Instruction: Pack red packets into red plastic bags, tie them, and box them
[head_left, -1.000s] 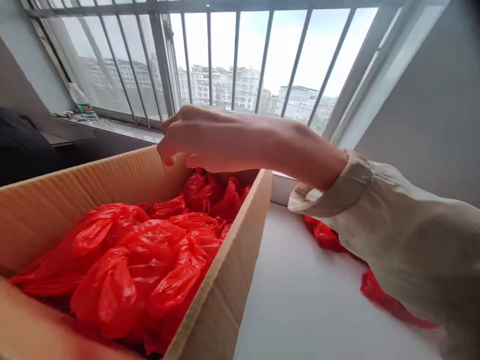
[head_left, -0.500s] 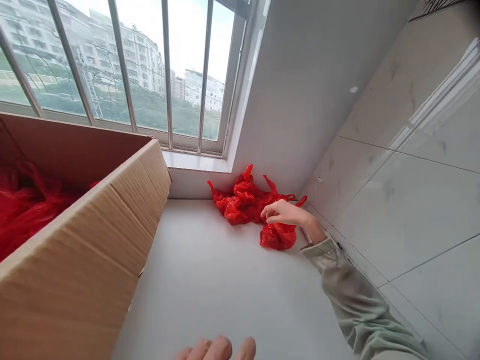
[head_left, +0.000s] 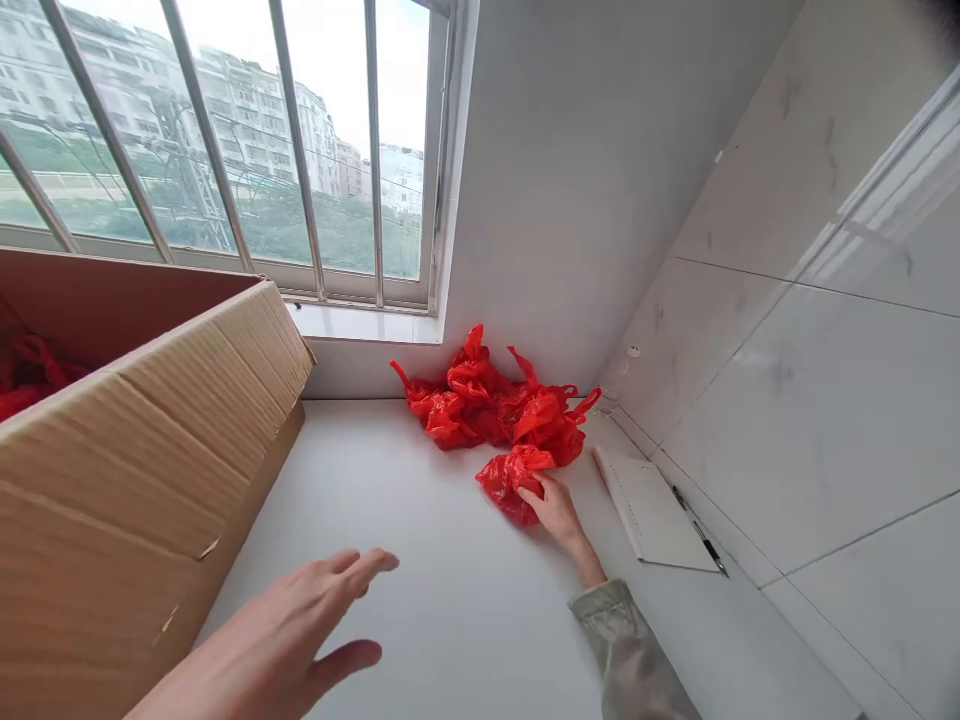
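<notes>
Red plastic bag lies on the white table just before a heap of red bags in the corner, the right hand gripping it with closed fingers; the left hand hovers, fingers spread open, beside the cardboard box.

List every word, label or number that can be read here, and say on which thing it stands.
No text can be read.
The box shows plain cardboard.
The red bags, and the bag that the right hand grips, bear no print.
The notepad looks blank from here.
The pen is too small to tell.
</notes>
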